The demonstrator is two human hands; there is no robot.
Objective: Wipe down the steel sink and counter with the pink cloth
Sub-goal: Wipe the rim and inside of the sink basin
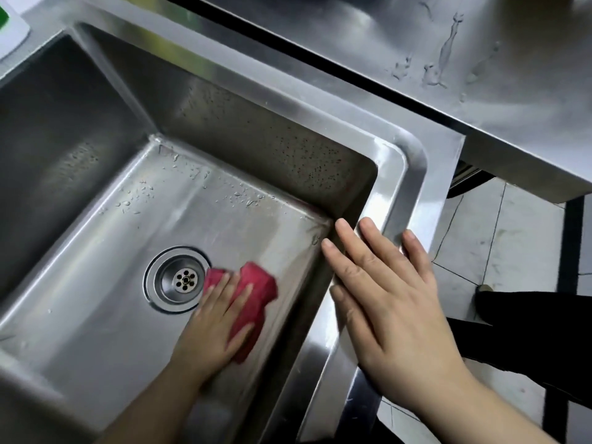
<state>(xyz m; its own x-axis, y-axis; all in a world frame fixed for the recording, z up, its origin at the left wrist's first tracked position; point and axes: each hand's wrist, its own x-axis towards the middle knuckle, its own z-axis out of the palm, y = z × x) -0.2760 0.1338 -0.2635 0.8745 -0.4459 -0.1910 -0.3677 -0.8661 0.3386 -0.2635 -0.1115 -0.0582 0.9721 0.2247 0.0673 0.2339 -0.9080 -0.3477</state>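
The steel sink (96, 251) fills the left and middle of the view, its bottom wet with droplets near the far wall. The round drain (177, 279) sits in the sink floor. My left hand (211, 328) lies flat inside the basin with straight fingers, pressing the pink cloth (256, 299) onto the sink floor just right of the drain. My right hand (384, 290) rests flat with spread fingers on the sink's right rim (403, 174). The steel counter (416, 43) runs along the top right and carries streaks of water.
A white and green object (9, 30) lies on the rim at the top left. Grey floor tiles (499, 238) show to the right of the sink. A dark trouser leg (525, 325) stands beside the sink's right edge.
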